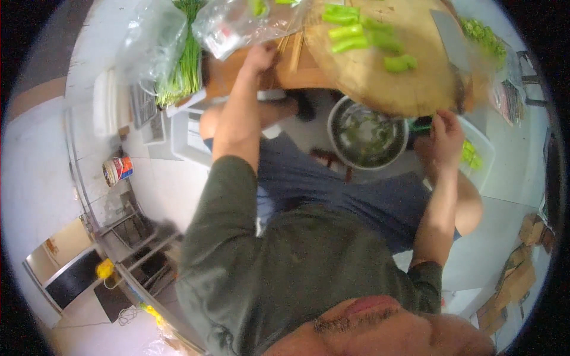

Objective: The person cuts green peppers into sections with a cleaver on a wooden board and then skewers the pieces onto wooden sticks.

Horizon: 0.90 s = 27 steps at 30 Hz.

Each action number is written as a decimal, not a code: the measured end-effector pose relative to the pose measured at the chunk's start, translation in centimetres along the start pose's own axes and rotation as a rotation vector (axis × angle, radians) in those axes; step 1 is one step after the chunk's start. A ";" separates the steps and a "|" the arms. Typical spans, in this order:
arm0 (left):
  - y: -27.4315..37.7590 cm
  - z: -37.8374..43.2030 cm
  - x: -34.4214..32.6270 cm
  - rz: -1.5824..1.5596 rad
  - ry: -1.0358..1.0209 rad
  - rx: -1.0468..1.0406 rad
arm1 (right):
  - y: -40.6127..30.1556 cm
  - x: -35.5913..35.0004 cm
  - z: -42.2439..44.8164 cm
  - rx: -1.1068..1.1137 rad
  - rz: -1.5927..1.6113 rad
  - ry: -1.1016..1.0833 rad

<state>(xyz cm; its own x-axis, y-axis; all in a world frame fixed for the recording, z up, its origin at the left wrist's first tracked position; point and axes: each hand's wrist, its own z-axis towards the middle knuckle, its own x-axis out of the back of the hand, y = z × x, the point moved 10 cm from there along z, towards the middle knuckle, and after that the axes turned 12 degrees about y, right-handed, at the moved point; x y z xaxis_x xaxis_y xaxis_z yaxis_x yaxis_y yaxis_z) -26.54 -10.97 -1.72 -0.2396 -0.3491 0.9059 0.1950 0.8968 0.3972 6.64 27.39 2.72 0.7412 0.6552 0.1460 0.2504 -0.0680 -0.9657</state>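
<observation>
Near the bundle of thin wooden skewers on the wooden table is my left hand, its fingers bent; whether they pinch a skewer is not clear. My right hand hangs at the near edge of the round wooden chopping board, fingertips together; what it may hold is hidden. Cut green pepper pieces lie on the board, with a cleaver-like metal blade at its right side. Below the board's edge stands a round metal bowl with some green pieces inside.
Left of the table lie long green stalks beside clear plastic bags. More green vegetables sit at the upper right. A white plastic tub with green pieces stands by my right knee, and a printed bucket is at the left.
</observation>
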 end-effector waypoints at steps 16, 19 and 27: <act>0.2 -0.1 2.2 0.021 0.188 -0.035 | -0.5 0.4 -0.1 -0.002 -0.150 0.025; 2.4 -4.3 0.4 -0.133 -0.040 0.013 | -1.3 0.2 0.4 0.163 -0.291 -0.006; 10.9 -11.8 -3.6 -0.247 -0.218 -0.355 | -1.4 0.3 -0.2 0.094 -0.066 -0.018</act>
<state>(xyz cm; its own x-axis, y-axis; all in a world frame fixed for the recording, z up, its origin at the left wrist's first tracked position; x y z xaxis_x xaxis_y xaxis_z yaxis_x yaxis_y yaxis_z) -12.37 -3.13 1.03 -0.5063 -0.4411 0.7410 0.4102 0.6327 0.6568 6.62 27.55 4.11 0.7137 0.6692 0.2069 0.2385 0.0456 -0.9701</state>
